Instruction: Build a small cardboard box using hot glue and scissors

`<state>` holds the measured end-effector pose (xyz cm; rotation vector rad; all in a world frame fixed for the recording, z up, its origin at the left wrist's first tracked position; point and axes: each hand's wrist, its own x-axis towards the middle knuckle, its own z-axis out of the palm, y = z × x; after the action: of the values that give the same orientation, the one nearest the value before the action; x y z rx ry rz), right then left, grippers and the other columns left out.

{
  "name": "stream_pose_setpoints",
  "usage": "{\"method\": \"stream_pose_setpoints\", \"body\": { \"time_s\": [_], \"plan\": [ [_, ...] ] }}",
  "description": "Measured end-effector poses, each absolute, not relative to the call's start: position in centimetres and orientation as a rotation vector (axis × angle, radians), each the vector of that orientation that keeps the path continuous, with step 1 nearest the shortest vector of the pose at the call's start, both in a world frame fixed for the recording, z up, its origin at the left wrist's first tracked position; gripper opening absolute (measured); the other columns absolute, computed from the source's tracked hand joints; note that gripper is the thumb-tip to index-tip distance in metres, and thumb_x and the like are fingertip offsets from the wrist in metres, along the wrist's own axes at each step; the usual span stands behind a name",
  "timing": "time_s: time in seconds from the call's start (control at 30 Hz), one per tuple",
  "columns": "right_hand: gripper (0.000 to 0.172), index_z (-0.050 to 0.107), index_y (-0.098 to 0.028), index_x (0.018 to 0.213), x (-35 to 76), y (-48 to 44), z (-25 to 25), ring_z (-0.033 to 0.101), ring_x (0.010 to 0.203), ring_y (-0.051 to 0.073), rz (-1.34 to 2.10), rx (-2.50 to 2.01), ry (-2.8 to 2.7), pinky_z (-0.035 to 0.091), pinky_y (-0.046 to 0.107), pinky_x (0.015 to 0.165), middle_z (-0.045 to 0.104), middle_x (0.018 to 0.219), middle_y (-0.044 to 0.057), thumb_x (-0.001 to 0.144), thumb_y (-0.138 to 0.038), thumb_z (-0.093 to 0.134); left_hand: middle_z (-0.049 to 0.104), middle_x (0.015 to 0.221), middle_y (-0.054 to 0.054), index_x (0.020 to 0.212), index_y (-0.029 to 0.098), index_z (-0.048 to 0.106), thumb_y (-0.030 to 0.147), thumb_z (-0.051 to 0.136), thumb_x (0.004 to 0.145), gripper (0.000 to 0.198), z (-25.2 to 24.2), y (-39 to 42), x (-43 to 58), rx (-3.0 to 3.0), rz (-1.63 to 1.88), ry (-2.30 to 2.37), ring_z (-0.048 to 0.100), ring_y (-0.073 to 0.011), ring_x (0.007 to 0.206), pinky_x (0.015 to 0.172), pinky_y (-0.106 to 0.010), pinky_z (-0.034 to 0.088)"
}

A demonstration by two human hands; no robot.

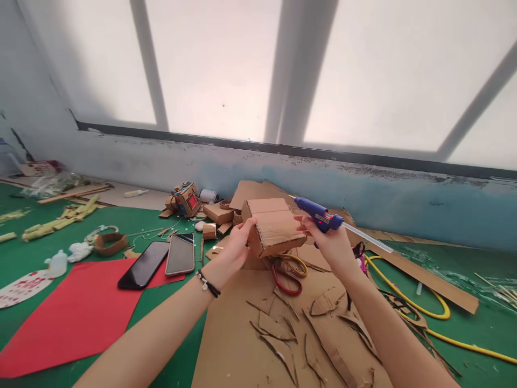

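A folded corrugated cardboard box piece (273, 226) is held up above the table between both hands. My left hand (235, 247) grips its left edge, fingers curled round it; a dark bead bracelet circles that wrist. My right hand (329, 242) is closed on a blue hot glue gun (320, 214), with a clear glue stick (367, 237) jutting out to the right. The gun's nozzle points left, over the top right edge of the box. The right thumb rests against the box's right side.
A large cardboard sheet with cut scraps (291, 334) lies under my hands, with red-handled scissors (287, 274) on it. Two phones (161, 260) and red paper (76, 315) lie left on the green mat. A yellow cord (438, 312) runs right. Small cardboard models (186, 199) stand near the wall.
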<state>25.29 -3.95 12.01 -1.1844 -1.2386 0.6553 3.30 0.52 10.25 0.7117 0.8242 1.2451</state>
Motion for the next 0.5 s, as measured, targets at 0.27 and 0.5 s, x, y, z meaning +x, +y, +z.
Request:
{"method": "stream_pose_setpoints", "body": {
  "time_s": [0.27, 0.5],
  "plan": [
    [0.064, 0.068, -0.023, 0.114, 21.0, -7.1, 9.1, 0.081, 0.111, 0.035, 0.884, -1.069, -0.673, 0.071, 0.044, 0.085, 0.08, 0.128, 0.017, 0.073, -0.067, 0.09, 0.077, 0.128, -0.008, 0.122, 0.024, 0.065, 0.047, 0.073, 0.095, 0.037, 11.0, -2.4, 3.8, 0.528, 1.471, 0.795, 0.074, -0.0198, 0.108, 0.084, -0.028, 0.061],
    [0.073, 0.066, -0.021, 0.138, 17.6, -8.0, 7.6, 0.072, 0.129, 0.033, 0.763, -1.066, -0.809, 0.069, 0.043, 0.089, 0.072, 0.143, 0.014, 0.088, -0.075, 0.071, 0.07, 0.142, -0.006, 0.15, 0.038, 0.038, 0.037, 0.089, 0.085, 0.083, 10.8, -4.6, 6.4, 0.639, 1.514, 0.776, 0.07, -0.0216, 0.126, 0.096, -0.032, 0.06]
  ]
}}
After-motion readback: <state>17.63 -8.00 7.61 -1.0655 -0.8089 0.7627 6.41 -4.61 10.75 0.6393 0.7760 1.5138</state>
